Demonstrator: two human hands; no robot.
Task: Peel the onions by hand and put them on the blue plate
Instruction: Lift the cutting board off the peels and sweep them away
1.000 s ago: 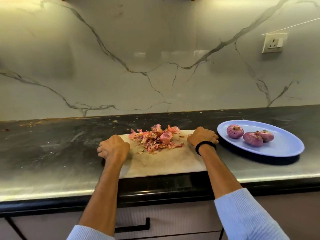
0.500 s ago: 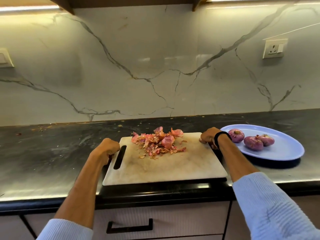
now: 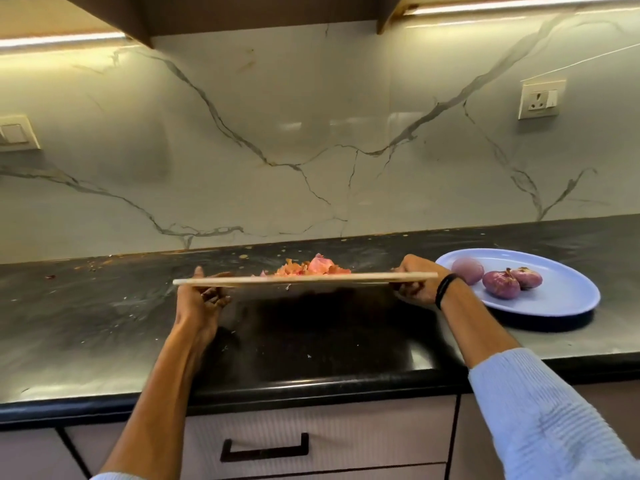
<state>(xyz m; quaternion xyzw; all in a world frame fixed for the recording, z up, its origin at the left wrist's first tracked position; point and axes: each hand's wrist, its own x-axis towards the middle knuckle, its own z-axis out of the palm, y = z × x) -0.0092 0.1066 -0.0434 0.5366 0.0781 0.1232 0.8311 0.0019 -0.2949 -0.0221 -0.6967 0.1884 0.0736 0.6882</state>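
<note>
pale cutting board [image 3: 304,280] above dark stone counter [image 3: 104,323], pink onion peels [image 3: 320,265] on it, three purple onions [image 3: 501,285] on round blue plate [image 3: 571,301] at right

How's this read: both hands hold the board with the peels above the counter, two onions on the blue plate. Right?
Wrong count: the head view shows three onions on the blue plate, not two. The rest holds: left hand and right hand hold the board with the peels above the counter.
</note>
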